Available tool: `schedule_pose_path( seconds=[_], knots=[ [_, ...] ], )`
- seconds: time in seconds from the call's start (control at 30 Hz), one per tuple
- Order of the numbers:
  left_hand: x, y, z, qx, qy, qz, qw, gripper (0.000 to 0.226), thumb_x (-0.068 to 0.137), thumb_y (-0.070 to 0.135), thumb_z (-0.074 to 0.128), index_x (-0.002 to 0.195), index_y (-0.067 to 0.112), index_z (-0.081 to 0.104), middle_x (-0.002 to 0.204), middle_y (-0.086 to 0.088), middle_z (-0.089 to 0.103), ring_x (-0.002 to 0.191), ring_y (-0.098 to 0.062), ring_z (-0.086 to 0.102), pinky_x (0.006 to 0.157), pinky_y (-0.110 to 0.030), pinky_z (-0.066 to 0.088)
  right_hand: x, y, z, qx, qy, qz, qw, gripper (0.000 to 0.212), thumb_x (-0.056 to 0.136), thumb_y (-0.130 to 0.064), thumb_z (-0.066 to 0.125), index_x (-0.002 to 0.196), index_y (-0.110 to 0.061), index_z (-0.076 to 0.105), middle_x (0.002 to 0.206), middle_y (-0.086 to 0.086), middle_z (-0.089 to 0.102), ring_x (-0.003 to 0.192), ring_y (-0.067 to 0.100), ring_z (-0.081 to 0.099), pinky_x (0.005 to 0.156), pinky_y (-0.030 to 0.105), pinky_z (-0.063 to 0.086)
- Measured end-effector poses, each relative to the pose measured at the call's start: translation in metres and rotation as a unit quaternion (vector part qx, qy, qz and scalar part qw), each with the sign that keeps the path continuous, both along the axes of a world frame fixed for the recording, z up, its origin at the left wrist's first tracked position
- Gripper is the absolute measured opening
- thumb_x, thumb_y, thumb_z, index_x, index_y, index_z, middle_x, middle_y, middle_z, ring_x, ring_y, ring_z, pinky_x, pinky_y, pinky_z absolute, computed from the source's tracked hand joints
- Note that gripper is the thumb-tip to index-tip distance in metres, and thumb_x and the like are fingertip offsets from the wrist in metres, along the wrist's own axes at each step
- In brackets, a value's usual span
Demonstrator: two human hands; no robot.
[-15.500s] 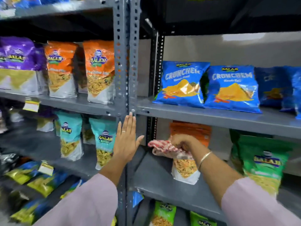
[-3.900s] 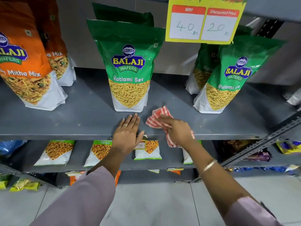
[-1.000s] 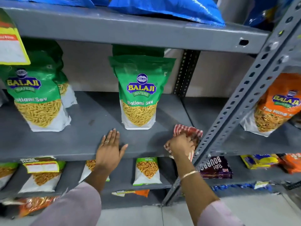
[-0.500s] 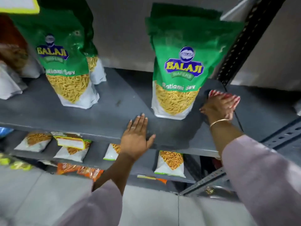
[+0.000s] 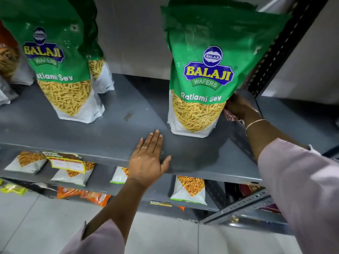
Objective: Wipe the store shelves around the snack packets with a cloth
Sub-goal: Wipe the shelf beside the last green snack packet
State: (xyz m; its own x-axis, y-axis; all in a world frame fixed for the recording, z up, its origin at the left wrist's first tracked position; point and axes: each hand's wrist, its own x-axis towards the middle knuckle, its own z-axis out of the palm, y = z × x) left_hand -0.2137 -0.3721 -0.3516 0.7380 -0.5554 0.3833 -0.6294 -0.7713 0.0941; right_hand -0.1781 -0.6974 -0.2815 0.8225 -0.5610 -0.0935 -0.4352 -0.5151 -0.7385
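Two hands work the shelf (image 5: 73,131): left hand (image 5: 147,160) flat, fingers spread, at six o'clock; right hand (image 5: 237,106) clutches the cloth (image 5: 230,117) at three o'clock, behind the green packet (image 5: 203,74).

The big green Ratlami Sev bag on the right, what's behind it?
Behind the green bag, the right hand reaches in with the striped cloth. Its fingers and most of the cloth are hidden.

Grey shelf (image 5: 117,136), green packets (image 5: 200,74) upright
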Motion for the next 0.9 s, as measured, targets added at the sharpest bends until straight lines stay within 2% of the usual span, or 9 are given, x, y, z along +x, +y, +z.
schedule_pose_path(
  seconds=[0.07, 0.13, 0.2, 0.3, 0.57, 0.67, 0.73, 0.83, 0.9],
  knots=[
    [-0.001, 0.0, 0.001, 0.01, 0.015, 0.001, 1.0, 0.064, 0.081, 0.041, 0.036, 0.119, -0.004, 0.06, 0.127, -0.019, 0.058, 0.112, -0.033, 0.059, 0.101, -0.036, 0.025, -0.016, 0.006, -0.001, -0.05, 0.013, 0.043, 0.998, 0.016, 0.095, -0.015, 0.052, 0.086, -0.027, 0.057, 0.088, 0.002, 0.06, 0.075, -0.004, 0.059, 0.054, 0.001, 0.035],
    [-0.003, 0.001, 0.004, 0.021, 0.029, 0.003, 0.999, 0.064, 0.081, 0.04, 0.035, 0.119, -0.004, 0.06, 0.127, -0.02, 0.058, 0.113, -0.033, 0.058, 0.101, -0.036, 0.024, -0.031, 0.003, -0.008, -0.069, 0.019, 0.075, 0.995, 0.032, 0.091, -0.014, 0.057, 0.123, -0.016, 0.059, 0.12, 0.009, 0.062, 0.109, 0.019, 0.059, 0.08, 0.007, 0.038],
    [-0.005, 0.002, 0.008, 0.033, 0.045, 0.003, 0.998, 0.063, 0.082, 0.04, 0.035, 0.119, -0.004, 0.06, 0.127, -0.02, 0.058, 0.114, -0.034, 0.058, 0.101, -0.037, 0.024, -0.053, 0.014, -0.009, -0.088, 0.03, 0.076, 0.993, 0.046, 0.09, -0.013, 0.056, 0.136, -0.019, 0.05, 0.139, 0.01, 0.054, 0.127, 0.026, 0.051, 0.102, 0.024, 0.038],
    [-0.006, 0.003, 0.01, 0.047, 0.065, 0.0, 0.997, 0.064, 0.084, 0.04, 0.033, 0.12, -0.005, 0.059, 0.127, -0.021, 0.057, 0.114, -0.035, 0.057, 0.102, -0.037, 0.022, -0.088, 0.039, -0.011, -0.093, 0.034, 0.12, 0.988, 0.045, 0.094, -0.012, 0.048, 0.139, -0.019, 0.045, 0.15, 0.0, 0.04, 0.14, 0.017, 0.035, 0.119, 0.03, 0.027],
    [-0.013, 0.004, 0.016, 0.045, 0.106, 0.006, 0.993, 0.069, 0.087, 0.043, 0.025, 0.125, -0.006, 0.055, 0.131, -0.021, 0.053, 0.121, -0.033, 0.052, 0.104, -0.045, 0.035, -0.175, 0.105, 0.012, -0.124, 0.135, 0.078, 0.98, 0.043, 0.092, -0.019, 0.055, 0.132, -0.032, 0.051, 0.139, 0.009, 0.054, 0.123, 0.028, 0.055, 0.103, 0.033, 0.041],
    [-0.015, 0.005, 0.018, 0.049, 0.113, 0.003, 0.992, 0.072, 0.087, 0.046, 0.021, 0.126, -0.006, 0.053, 0.133, -0.022, 0.052, 0.123, -0.034, 0.05, 0.106, -0.046, 0.033, -0.199, 0.122, 0.046, -0.008, 0.206, 0.188, 0.96, 0.035, 0.092, -0.009, 0.053, 0.126, -0.018, 0.058, 0.125, 0.012, 0.064, 0.113, 0.03, 0.06, 0.093, 0.03, 0.046],
    [-0.016, 0.005, 0.019, 0.044, 0.114, 0.002, 0.993, 0.075, 0.087, 0.048, 0.018, 0.129, -0.005, 0.051, 0.136, -0.021, 0.049, 0.127, -0.032, 0.046, 0.108, -0.045, 0.03, -0.208, 0.125, 0.065, 0.077, 0.172, 0.224, 0.956, 0.034, 0.091, 0.004, 0.047, 0.119, -0.01, 0.061, 0.101, -0.002, 0.073, 0.091, 0.012, 0.07, 0.076, 0.021, 0.052],
    [-0.015, 0.005, 0.019, 0.036, 0.121, 0.001, 0.992, 0.075, 0.086, 0.048, 0.018, 0.128, -0.005, 0.051, 0.136, -0.021, 0.05, 0.126, -0.032, 0.047, 0.108, -0.044, 0.03, -0.196, 0.119, 0.065, 0.231, -0.025, 0.023, 0.972, 0.035, 0.091, 0.014, 0.037, 0.118, 0.002, 0.057, 0.089, -0.01, 0.076, 0.08, -0.005, 0.071, 0.067, 0.015, 0.056],
    [-0.015, 0.005, 0.018, 0.039, 0.125, 0.0, 0.991, 0.073, 0.087, 0.047, 0.021, 0.126, -0.006, 0.054, 0.133, -0.021, 0.052, 0.123, -0.033, 0.05, 0.106, -0.045, 0.033, -0.178, 0.117, 0.054, 0.125, -0.056, -0.107, 0.985, 0.031, 0.097, -0.002, 0.039, 0.125, -0.001, 0.054, 0.115, 0.007, 0.068, 0.106, 0.016, 0.068, 0.078, 0.017, 0.054]
  ],
)
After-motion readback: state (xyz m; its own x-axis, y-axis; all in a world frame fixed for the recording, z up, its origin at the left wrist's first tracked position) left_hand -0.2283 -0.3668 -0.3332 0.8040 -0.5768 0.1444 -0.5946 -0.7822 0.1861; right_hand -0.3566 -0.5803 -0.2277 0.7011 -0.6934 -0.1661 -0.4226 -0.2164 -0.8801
